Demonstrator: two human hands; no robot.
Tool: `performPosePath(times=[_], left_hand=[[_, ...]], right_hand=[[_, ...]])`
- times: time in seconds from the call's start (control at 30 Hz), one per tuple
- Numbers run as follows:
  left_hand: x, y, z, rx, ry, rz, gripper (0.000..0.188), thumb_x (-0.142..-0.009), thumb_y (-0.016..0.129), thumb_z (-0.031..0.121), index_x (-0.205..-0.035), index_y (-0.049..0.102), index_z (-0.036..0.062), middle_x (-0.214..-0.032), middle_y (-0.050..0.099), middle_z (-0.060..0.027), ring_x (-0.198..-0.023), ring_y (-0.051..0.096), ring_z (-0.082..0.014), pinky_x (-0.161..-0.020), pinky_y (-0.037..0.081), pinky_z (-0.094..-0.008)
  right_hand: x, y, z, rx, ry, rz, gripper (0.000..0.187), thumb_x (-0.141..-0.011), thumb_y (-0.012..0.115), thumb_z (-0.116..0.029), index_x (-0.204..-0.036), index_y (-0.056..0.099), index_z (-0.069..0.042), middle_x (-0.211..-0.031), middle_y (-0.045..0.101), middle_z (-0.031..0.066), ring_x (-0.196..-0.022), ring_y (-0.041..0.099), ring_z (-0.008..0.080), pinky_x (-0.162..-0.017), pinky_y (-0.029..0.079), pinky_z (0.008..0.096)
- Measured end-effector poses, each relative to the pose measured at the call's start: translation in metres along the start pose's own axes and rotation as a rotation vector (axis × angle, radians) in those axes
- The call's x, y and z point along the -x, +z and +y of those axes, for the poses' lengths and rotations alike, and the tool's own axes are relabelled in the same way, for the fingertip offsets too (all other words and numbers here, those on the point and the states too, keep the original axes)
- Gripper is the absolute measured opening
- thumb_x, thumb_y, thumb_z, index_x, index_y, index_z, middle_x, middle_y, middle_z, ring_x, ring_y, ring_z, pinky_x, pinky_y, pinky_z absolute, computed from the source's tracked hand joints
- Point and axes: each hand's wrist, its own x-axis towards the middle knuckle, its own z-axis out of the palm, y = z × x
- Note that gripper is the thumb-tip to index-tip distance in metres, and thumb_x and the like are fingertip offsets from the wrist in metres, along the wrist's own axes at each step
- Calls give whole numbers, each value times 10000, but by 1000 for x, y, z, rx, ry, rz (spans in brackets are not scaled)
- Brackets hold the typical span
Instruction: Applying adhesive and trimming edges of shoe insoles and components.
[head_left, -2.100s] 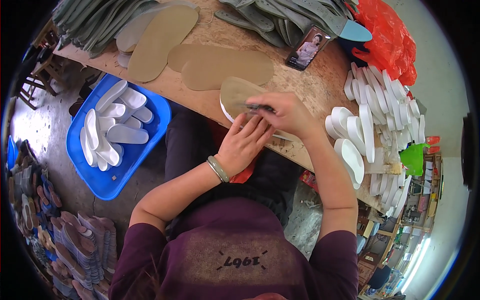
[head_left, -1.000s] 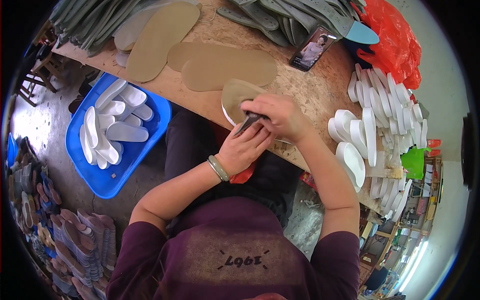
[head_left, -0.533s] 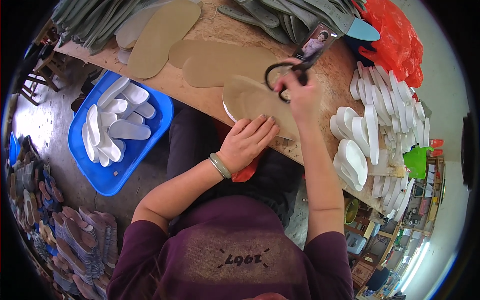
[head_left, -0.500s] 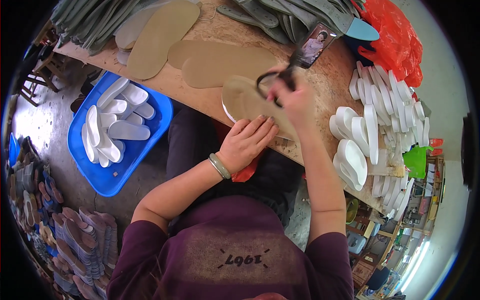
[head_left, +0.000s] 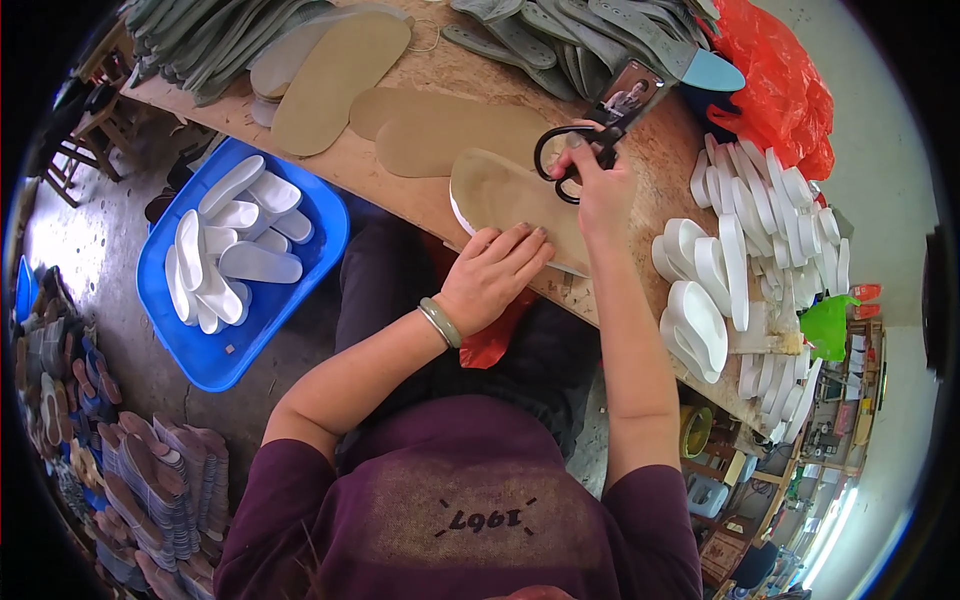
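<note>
My left hand lies with fingers stretched out on a tan, sole-shaped sheet near the table's front edge. A white edge shows beneath the sheet's left end. Above its right part, my right hand is closed on black-handled scissors. A large handle loop stands out to the left of my fingers, and I cannot make out the blades clearly. Just beyond the scissors is a phone with a lit screen. More tan sole-shaped sheets lie flat farther back.
Left of the table, a blue tray holds several white soles. Grey soles are piled at the far left, others at the back. White soles stand on the right, near a red plastic bag. Footwear is heaped lower left.
My right hand and the scissors were blurred by motion and are now sharper, with the loop turned wider to view. My left hand keeps its place on the sheet. The view has shifted slightly.
</note>
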Motion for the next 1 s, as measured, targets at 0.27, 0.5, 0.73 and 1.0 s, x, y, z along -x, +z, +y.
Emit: performPosePath(times=[0.27, 0.5, 0.73, 1.0], left_hand=[[8, 9, -2, 1, -43, -20, 387, -823, 580, 159, -1209, 588, 143, -1218, 574, -125, -1202, 540, -289, -985, 429, -392], [3, 6, -4, -34, -29, 20, 340, -835, 581, 154, -1174, 586, 149, -1268, 597, -90, -1216, 567, -241, -951, 437, -347], [1, 7, -4, -43, -31, 1, 334, -831, 580, 135, -1164, 601, 153, -1292, 607, -79, -1219, 578, -224, -934, 438, -333], [2, 3, -5, -43, -17, 23, 304, -842, 571, 158, -1145, 573, 129, -1274, 597, -98, -1215, 573, -233, -921, 453, -333]], right_hand=[[2, 13, -1, 831, -845, -877, 553, -604, 680, 84, -1113, 710, -132, -900, 695, 77, -806, 667, 277, -665, 537, 353], [-2, 42, 13, 638, -122, -232, 290, -861, 654, -8, -1141, 689, -73, -832, 654, 40, -728, 648, 171, -653, 533, 328], [-14, 8, -6, 8, 29, -374, 253, -928, 689, -99, -1168, 683, -21, -825, 681, 44, -718, 638, 133, -703, 531, 293], [13, 37, 1, 772, -421, -359, 168, -889, 703, -82, -1048, 716, -32, -910, 723, 125, -753, 703, 163, -688, 543, 309]])
